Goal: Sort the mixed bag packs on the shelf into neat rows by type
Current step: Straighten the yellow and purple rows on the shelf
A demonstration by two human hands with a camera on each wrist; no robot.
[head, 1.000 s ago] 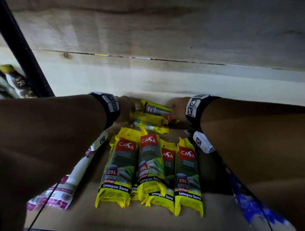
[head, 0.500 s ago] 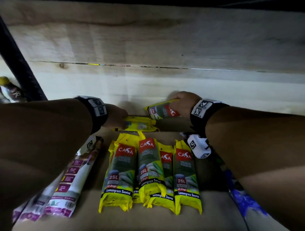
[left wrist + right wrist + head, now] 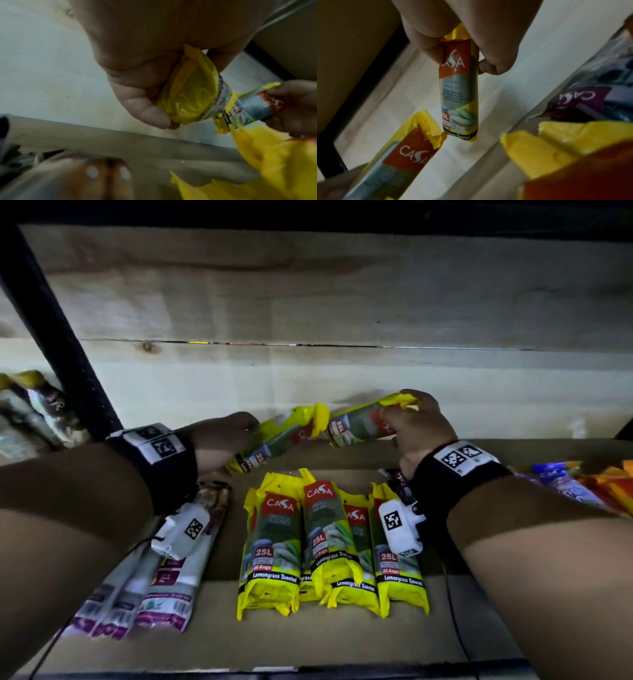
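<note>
Two hands, one yellow pack each, raised above shelf (image 3: 342, 642).
Left hand (image 3: 222, 440) grips left pack (image 3: 274, 440); right hand (image 3: 419, 429) grips right pack (image 3: 359, 424).

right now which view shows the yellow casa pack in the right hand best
The right wrist view: the yellow plastic CASA pack in the right hand hangs lengthwise with its label readable. The head view shows it small and partly covered by the right hand. The left wrist view catches it small, at the frame's edge.
</note>
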